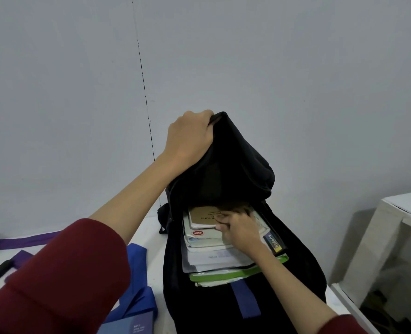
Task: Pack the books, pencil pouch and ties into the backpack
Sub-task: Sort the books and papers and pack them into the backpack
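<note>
The black backpack (223, 297) lies on the white tabletop (149, 227), its mouth wide. A stack of books (214, 251) sits inside the main compartment, a brown-covered one on top. The left hand (190, 138) grips the raised top flap, fingers curled over its edge. The right hand (240, 229) rests on the stack, its fingers curled at the brown cover. Purple ties (23, 239) and a blue one (137, 273) lie on the tabletop left of the backpack.
</note>
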Demonstrator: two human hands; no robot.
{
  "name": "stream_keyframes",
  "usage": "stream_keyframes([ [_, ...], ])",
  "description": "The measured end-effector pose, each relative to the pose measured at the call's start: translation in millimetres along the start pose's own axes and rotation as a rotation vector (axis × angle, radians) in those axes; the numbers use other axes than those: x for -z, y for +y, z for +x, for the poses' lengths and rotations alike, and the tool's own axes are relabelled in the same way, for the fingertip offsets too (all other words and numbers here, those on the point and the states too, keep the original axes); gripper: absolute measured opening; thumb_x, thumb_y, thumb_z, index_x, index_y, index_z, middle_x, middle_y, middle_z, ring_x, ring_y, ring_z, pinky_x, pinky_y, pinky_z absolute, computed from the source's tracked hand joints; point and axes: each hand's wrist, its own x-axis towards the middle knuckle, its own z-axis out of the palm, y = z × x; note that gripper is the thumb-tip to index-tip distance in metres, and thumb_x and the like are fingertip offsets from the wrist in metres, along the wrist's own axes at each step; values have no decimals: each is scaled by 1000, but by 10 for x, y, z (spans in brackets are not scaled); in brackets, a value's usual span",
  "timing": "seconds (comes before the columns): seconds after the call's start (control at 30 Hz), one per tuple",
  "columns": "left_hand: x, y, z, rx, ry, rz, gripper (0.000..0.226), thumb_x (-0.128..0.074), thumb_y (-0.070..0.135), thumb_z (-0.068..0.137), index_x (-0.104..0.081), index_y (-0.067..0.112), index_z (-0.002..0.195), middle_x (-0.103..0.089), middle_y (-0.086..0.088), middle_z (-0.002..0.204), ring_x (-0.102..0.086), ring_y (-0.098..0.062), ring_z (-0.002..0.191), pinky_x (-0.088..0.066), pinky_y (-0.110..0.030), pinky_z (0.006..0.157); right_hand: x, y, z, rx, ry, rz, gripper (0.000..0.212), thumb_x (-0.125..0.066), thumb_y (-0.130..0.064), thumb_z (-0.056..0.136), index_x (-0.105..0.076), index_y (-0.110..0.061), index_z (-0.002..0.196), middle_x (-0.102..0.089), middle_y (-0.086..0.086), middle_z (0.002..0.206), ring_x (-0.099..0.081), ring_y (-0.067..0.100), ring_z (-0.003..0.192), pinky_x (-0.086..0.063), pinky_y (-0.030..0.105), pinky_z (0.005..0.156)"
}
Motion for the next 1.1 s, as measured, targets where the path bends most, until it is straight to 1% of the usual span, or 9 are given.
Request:
stream_keyframes([
  [0.23,-31,-46,22,-13,2,10,27,-37,19,97,-59,6,103,-61,-15,86,-53,-34,80,-33,-32,63,-103,65,163,-80,45,164,39,-64,-43,85,-65,-25,120,-61,-8,127,-52,18,119,-36,31,104],
  [0.43,-62,-98,36,-15,10,-28,27,-37,22,98,-59,6,99,-61,-13,82,-54,-32,77,-34,-32,62,-187,154,167,-48,165,210,21,-64,-22,87,-73,-21,106,-67,-5,118,-58,22,112,-44,30,93],
  [0.57,-72,-103,32,-15,19,-34,27,-37,22,97,-60,6,98,-62,-13,81,-54,-32,76,-35,-32,62,-224,127,188,-45,233,183,21,-64,-22,87,-73,-19,106,-69,-4,114,-59,23,110,-37,29,95],
  [0.67,-82,-111,-1,3,19,-36,29,-37,23,98,-60,5,96,-60,-12,80,-53,-31,74,-31,-30,61,-228,99,122,-2,299,132,14,-71,-22,81,-77,-14,92,-72,2,100,-61,28,102,-34,35,97],
  [0.77,-79,-121,-55,21,-3,-40,30,-37,22,98,-60,5,98,-59,-11,78,-50,-29,71,-30,-30,60,-195,-19,-47,125,540,136,18,-68,-27,79,-74,-12,73,-70,2,78,-62,27,79,-39,33,80],
  [0.83,-75,-148,-134,35,-14,-42,29,-36,22,98,-60,6,98,-58,-10,77,-50,-29,71,-30,-30,60,-86,-137,-186,267,787,128,21,-62,-25,84,-72,-10,73,-67,1,76,-58,22,75,-38,30,73],
  [0.9,-70,-184,-250,46,-36,-45,28,-36,24,98,-57,7,91,-57,-10,76,-50,-30,71,-31,-31,60,105,-269,-299,359,988,138,14,-66,-17,84,-71,-8,75,-66,3,77,-54,20,76,-39,30,69],
  [1.0,-51,-282,-491,68,-140,-51,30,-36,29,99,-44,15,73,-52,-5,70,-47,-30,69,-29,-31,58,337,-461,-427,418,1117,131,9,-67,-12,83,-71,-6,77,-64,8,79,-52,20,77,-40,32,70],
  [1.1,63,-431,-840,114,-339,-165,36,-42,32,98,-43,24,62,-50,3,63,-48,-22,65,-30,-30,58,363,-642,-541,419,1094,132,10,-65,-12,83,-72,-6,81,-63,10,82,-53,23,79,-41,35,72],
])
